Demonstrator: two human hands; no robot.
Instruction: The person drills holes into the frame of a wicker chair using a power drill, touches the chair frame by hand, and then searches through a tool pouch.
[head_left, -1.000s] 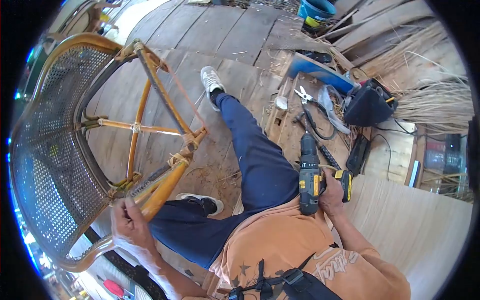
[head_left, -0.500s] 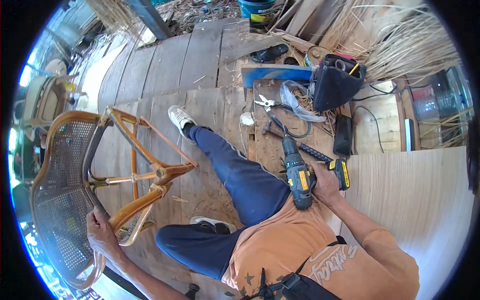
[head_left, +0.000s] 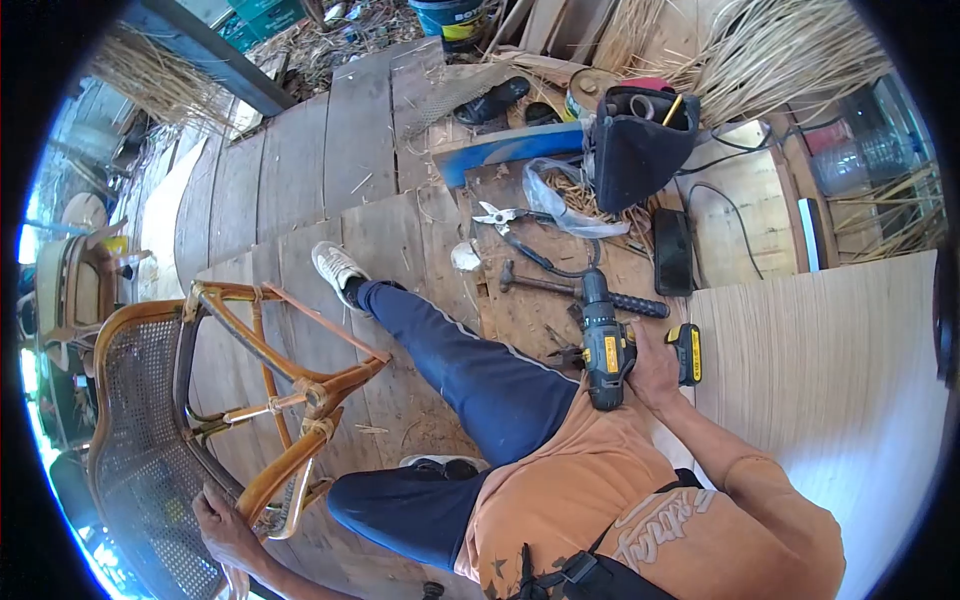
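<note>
A rattan chair (head_left: pixel 290 460) lies tipped over on the plank floor at the left, its woven cane panel (head_left: pixel 150 400) facing left and its bamboo-like legs pointing toward my legs. My left hand (head_left: pixel 228 530) is closed around the chair's frame at the near lower edge; part of the grip is hidden. At my right side, my right hand (head_left: pixel 655 372) is wrapped around the handle of a black and yellow cordless drill (head_left: pixel 603 350). The drill's chuck points away from me, close above a hammer (head_left: pixel 540 284).
Pruning shears (head_left: pixel 497 216), a black phone (head_left: pixel 672 250) and a clear plastic bag (head_left: pixel 560 200) lie beyond the drill. A dark tool bag (head_left: pixel 640 150) stands near a blue-painted board (head_left: pixel 500 150). Bundles of rattan strips (head_left: pixel 790 60) fill the back right. A pale wooden panel (head_left: pixel 810 380) lies at right.
The view has shifted, so the floor items appear farther left. The chair's upper frame now sits lower and slightly right, with my left hand still on it. The drill stays in my right hand.
</note>
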